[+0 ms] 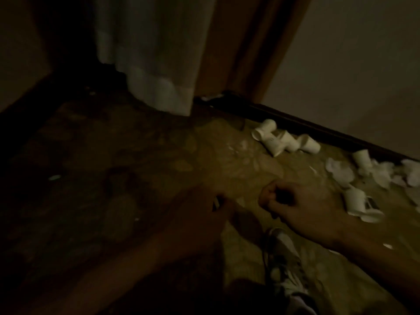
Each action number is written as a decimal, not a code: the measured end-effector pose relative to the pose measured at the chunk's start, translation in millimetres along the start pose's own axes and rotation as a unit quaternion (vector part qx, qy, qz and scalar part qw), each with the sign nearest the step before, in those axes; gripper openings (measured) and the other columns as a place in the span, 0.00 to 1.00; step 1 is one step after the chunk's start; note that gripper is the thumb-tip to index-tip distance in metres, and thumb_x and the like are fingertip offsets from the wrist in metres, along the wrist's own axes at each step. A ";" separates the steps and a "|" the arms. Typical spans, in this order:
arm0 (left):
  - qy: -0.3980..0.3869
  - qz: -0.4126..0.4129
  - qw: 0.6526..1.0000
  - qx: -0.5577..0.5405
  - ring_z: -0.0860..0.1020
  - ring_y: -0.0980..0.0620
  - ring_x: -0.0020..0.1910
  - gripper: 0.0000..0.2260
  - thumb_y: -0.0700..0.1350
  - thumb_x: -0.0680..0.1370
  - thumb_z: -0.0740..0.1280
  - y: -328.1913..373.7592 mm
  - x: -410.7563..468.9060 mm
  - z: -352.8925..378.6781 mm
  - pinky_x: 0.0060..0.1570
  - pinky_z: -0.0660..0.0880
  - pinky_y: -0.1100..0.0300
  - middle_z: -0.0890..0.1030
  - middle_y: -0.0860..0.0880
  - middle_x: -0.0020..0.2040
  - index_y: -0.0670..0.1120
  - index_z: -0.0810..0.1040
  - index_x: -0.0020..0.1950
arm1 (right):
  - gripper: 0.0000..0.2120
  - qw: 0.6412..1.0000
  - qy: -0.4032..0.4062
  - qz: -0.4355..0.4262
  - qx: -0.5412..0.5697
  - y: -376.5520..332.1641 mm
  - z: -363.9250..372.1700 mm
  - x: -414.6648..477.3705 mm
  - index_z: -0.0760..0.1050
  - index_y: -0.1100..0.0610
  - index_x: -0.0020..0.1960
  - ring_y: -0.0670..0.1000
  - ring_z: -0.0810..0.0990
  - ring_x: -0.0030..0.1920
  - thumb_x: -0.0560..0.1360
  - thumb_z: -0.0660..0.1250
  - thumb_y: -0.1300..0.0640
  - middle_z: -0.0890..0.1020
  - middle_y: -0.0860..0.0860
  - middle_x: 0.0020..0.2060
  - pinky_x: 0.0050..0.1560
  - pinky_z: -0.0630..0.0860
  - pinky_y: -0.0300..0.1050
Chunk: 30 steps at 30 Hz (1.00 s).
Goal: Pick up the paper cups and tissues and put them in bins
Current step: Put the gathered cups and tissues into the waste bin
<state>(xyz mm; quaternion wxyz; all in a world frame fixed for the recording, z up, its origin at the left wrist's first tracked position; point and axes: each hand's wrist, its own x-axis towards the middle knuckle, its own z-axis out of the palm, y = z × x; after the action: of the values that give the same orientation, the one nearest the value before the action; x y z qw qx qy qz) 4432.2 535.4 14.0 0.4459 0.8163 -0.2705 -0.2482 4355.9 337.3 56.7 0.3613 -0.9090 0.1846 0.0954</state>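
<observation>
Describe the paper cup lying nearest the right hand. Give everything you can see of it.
The paper cup is plain white and looks like thin paper. It lies tipped on its side on the patterned floor, with its wider open end toward the lower right, apparently uncrushed. It sits beside the back of the right hand, which does not grip it. Whether they touch is too blurred to judge. A small dark patch shows at its side. Crumpled tissues lie just beyond it.

Shadow and cropping
Left hand [204, 209] at 6 o'clock blurs into shadow; tissues [410, 175] at 3 o'clock cross the edge.
</observation>
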 end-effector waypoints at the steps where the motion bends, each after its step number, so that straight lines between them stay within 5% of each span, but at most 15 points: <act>1: -0.003 -0.007 1.000 -0.023 0.76 0.60 0.41 0.09 0.57 0.78 0.64 4.1 20.9 11.4 0.42 0.74 0.58 0.77 0.58 0.40 0.59 0.73 0.38 | 0.05 1.000 0.014 0.021 0.017 13.4 -4.4 11.9 0.79 0.57 0.42 0.39 0.77 0.32 0.76 0.68 0.64 0.80 0.51 0.34 0.33 0.71 0.29; 4: 0.006 -0.037 0.998 -0.059 0.75 0.59 0.41 0.10 0.55 0.77 0.68 9.4 85.5 45.5 0.46 0.73 0.59 0.76 0.60 0.39 0.58 0.73 0.36 | 0.03 0.993 0.062 0.079 0.060 56.3 -19.0 55.7 0.77 0.57 0.48 0.45 0.77 0.38 0.77 0.67 0.64 0.80 0.57 0.40 0.34 0.71 0.30; 7: -0.013 -0.055 0.997 -0.057 0.76 0.56 0.45 0.04 0.50 0.77 0.69 11.3 148.8 80.5 0.44 0.68 0.63 0.78 0.54 0.44 0.51 0.79 0.45 | 0.07 0.978 0.109 0.133 0.114 103.0 -39.2 103.2 0.76 0.61 0.56 0.49 0.78 0.40 0.78 0.66 0.62 0.81 0.61 0.46 0.34 0.73 0.33; 11: -0.047 -0.091 0.995 -0.020 0.77 0.52 0.48 0.07 0.46 0.78 0.68 18.9 239.8 123.3 0.40 0.66 0.63 0.79 0.50 0.47 0.44 0.81 0.51 | 0.15 0.941 0.130 0.201 0.239 165.0 -71.7 166.4 0.72 0.58 0.63 0.48 0.79 0.40 0.78 0.67 0.56 0.80 0.51 0.44 0.38 0.77 0.42; 16: -0.035 -0.128 0.990 0.038 0.77 0.48 0.55 0.10 0.47 0.79 0.67 29.8 347.0 171.7 0.51 0.71 0.60 0.80 0.47 0.55 0.46 0.78 0.58 | 0.19 0.871 0.148 0.316 0.347 228.1 -90.5 234.8 0.70 0.55 0.65 0.49 0.80 0.41 0.77 0.68 0.51 0.79 0.51 0.43 0.39 0.79 0.44; 21: -0.044 -0.086 0.989 0.111 0.76 0.46 0.63 0.18 0.44 0.80 0.64 25.0 406.3 195.6 0.62 0.73 0.51 0.77 0.47 0.66 0.49 0.72 0.70 | 0.15 0.863 0.120 0.300 0.389 259.5 -91.0 273.7 0.80 0.57 0.49 0.48 0.83 0.37 0.75 0.70 0.45 0.84 0.52 0.40 0.30 0.78 0.39; 25: -0.100 -0.071 0.987 0.100 0.72 0.47 0.68 0.27 0.40 0.80 0.62 18.9 422.1 200.2 0.64 0.73 0.47 0.71 0.48 0.72 0.54 0.60 0.78 | 0.16 0.858 0.110 0.259 0.429 260.5 -85.2 294.3 0.82 0.58 0.46 0.44 0.80 0.27 0.74 0.71 0.44 0.83 0.51 0.33 0.26 0.74 0.37; 30: -0.091 -0.043 0.979 0.179 0.74 0.47 0.65 0.21 0.39 0.81 0.61 27.4 434.9 197.5 0.63 0.73 0.50 0.75 0.47 0.68 0.53 0.68 0.73 | 0.09 0.875 0.175 0.189 0.409 268.8 -79.2 309.1 0.79 0.52 0.41 0.39 0.79 0.33 0.78 0.67 0.52 0.80 0.46 0.36 0.31 0.74 0.32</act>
<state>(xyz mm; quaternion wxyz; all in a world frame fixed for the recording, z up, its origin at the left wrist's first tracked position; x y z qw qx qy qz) 4616.1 117.3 -128.3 0.2553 0.8674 -0.3151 -0.2882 4532.8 19.8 -148.2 0.6375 -0.6300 0.4356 -0.0832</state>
